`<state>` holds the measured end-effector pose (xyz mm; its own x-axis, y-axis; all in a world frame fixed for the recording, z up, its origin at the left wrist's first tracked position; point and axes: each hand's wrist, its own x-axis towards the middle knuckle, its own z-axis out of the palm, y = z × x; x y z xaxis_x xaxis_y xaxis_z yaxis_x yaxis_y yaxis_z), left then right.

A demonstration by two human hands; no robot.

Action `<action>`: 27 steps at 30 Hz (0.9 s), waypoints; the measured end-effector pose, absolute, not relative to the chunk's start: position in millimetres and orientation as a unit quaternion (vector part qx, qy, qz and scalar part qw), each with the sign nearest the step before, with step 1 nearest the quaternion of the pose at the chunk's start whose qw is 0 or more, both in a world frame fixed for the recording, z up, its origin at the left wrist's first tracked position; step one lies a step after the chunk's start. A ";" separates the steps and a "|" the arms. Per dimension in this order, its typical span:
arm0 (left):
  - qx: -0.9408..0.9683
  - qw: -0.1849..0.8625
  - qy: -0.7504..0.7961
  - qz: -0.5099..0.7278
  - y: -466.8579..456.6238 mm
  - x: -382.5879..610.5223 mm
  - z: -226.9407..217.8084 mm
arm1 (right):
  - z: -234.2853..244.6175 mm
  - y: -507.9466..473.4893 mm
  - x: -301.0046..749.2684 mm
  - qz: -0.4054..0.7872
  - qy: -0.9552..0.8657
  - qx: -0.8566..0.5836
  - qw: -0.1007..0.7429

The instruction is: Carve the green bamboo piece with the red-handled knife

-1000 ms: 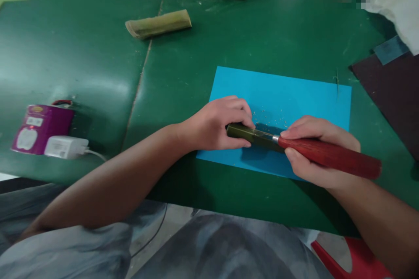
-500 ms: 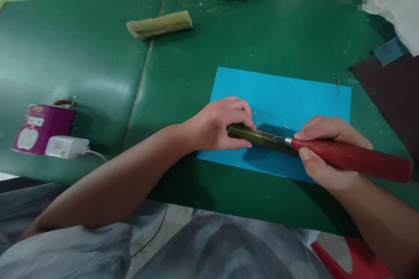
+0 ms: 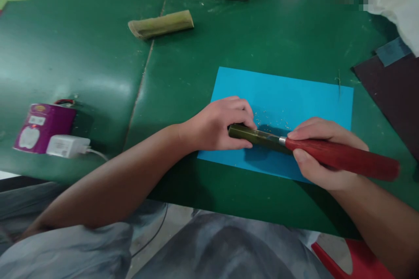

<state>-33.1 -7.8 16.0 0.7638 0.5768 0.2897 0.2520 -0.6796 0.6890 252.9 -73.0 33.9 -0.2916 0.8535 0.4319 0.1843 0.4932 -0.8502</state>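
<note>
Dark green bamboo piece (image 3: 242, 132) over blue sheet (image 3: 281, 87) on green desk (image 3: 98, 43); left hand (image 3: 221, 124) grip pinching its left end. Right hand (image 3: 327, 130) grip wrapped around red wooden-handled tool (image 3: 347, 158), metal along the bamboo's top. Bamboo tube (image 3: 163, 25) farther back, purple box (image 3: 57, 120) far left.

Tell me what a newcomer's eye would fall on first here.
Most likely the bright blue sheet, right of centre on the green table, and over it the red-handled tool in the right hand. Its thin metal end lies along the dark green piece gripped by the left hand. After that, perhaps the purple box toward the left edge, with a white adapter beside it.
</note>
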 end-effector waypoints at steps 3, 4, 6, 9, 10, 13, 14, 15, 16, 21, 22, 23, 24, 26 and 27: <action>0.879 0.329 0.241 0.248 -8.1 -33.0 16.0 | 35.9 -69.4 251.3 0.335 -0.746 -0.353 0.456; 0.878 0.331 0.244 0.245 -8.1 -33.0 16.1 | 36.4 -68.3 251.5 0.330 -0.750 -0.350 0.453; 0.878 0.334 0.247 0.238 -8.1 -33.0 16.2 | 37.3 -66.4 252.4 0.326 -0.759 -0.343 0.447; 0.879 0.332 0.245 0.239 -8.0 -33.0 16.2 | 38.7 -64.7 253.3 0.321 -0.766 -0.338 0.443; 0.879 0.330 0.242 0.243 -7.9 -33.0 16.1 | 39.2 -64.5 253.1 0.321 -0.766 -0.340 0.441; 0.881 0.324 0.234 0.251 -7.6 -33.0 15.6 | 39.9 -65.0 251.2 0.325 -0.765 -0.349 0.432; 0.882 0.324 0.234 0.249 -7.5 -33.0 15.3 | 39.8 -65.4 250.3 0.328 -0.763 -0.352 0.431; 0.883 0.324 0.236 0.246 -7.4 -33.1 15.0 | 39.7 -65.7 249.6 0.332 -0.761 -0.354 0.429; 0.883 0.325 0.237 0.243 -7.3 -33.1 14.6 | 39.5 -65.8 249.1 0.337 -0.759 -0.357 0.428; 0.883 0.319 0.230 0.258 -7.5 -32.7 13.4 | 40.7 -63.4 250.1 0.343 -0.768 -0.369 0.394; 0.884 0.317 0.228 0.259 -7.5 -32.7 13.5 | 41.1 -62.7 250.5 0.339 -0.774 -0.369 0.387; 0.885 0.315 0.226 0.258 -7.5 -32.6 13.9 | 41.5 -62.2 250.8 0.336 -0.780 -0.368 0.378; 0.886 0.315 0.226 0.255 -7.5 -32.6 14.4 | 41.7 -61.8 250.9 0.333 -0.785 -0.366 0.372; 0.886 0.318 0.228 0.251 -7.5 -32.5 15.4 | 41.6 -61.7 250.5 0.331 -0.788 -0.364 0.370; 0.885 0.319 0.230 0.249 -7.6 -32.6 15.9 | 41.4 -61.9 250.1 0.331 -0.787 -0.364 0.372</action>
